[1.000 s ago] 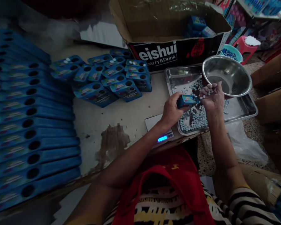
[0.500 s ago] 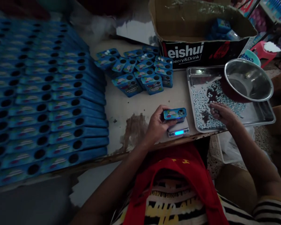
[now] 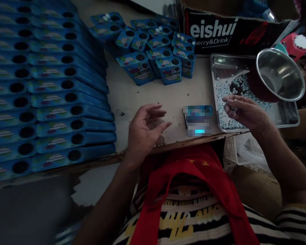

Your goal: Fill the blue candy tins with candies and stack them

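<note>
A small blue tin (image 3: 197,111) lies on a little scale (image 3: 199,128) with a lit blue display, at the table's front edge. My left hand (image 3: 145,127) hovers left of the scale, fingers loosely spread, holding nothing. My right hand (image 3: 242,111) is over the front of the metal tray (image 3: 290,119), fingertips pinched together on small pale candies (image 3: 228,108). Many pale blue and white candies (image 3: 228,90) cover the tray's left part.
A steel bowl (image 3: 280,75) rests tilted on the tray's far right. A group of small blue tins (image 3: 153,51) stands at the back. Rows of long blue boxes (image 3: 46,92) fill the left. A black cardboard box (image 3: 234,32) sits behind the tray.
My left hand has let go of the blue tin, now on the scale, and drawn back to the left, open. My right hand lifted from the candies with a pinch.
</note>
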A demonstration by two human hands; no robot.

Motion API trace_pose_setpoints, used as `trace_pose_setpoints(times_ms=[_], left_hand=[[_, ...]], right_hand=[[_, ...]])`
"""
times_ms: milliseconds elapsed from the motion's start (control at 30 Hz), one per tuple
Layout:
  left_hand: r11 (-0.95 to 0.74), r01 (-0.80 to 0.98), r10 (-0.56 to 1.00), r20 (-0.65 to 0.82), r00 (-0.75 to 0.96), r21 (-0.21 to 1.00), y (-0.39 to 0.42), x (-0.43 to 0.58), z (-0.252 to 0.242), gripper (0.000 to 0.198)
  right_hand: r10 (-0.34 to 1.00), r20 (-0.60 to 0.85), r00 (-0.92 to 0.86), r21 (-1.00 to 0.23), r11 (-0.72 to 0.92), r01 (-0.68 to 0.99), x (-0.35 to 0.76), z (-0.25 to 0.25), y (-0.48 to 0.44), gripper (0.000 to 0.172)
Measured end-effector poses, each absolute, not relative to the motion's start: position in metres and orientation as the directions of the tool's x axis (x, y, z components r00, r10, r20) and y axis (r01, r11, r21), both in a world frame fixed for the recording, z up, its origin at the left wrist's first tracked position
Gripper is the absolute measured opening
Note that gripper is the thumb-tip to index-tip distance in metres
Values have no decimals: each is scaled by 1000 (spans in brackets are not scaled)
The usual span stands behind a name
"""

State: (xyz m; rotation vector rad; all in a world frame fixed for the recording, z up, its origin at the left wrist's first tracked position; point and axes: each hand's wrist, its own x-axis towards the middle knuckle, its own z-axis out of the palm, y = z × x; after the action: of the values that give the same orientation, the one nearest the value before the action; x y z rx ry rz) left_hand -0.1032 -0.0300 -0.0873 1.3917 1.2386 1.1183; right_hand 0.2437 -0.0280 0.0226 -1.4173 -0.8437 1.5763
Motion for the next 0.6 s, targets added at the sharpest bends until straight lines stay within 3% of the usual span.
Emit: trace_pose_setpoints(times_ms=[200,333,600], left_hand=[[-74,156,997,74,3,985,-26,-120,-78,47],[-123,188,992,123,13,975,-23,-113,-62,48],[-150,236,984,121,134,960,-19,-89,-44,47]], right_hand=[[895,-445,21,-894,-442,-75,227,34,-23,17],[909,-417,1,-907,-416,-69,225,41,-20,8],[915,-393,-91,-909,-402,-114,230,43,-21,8]])
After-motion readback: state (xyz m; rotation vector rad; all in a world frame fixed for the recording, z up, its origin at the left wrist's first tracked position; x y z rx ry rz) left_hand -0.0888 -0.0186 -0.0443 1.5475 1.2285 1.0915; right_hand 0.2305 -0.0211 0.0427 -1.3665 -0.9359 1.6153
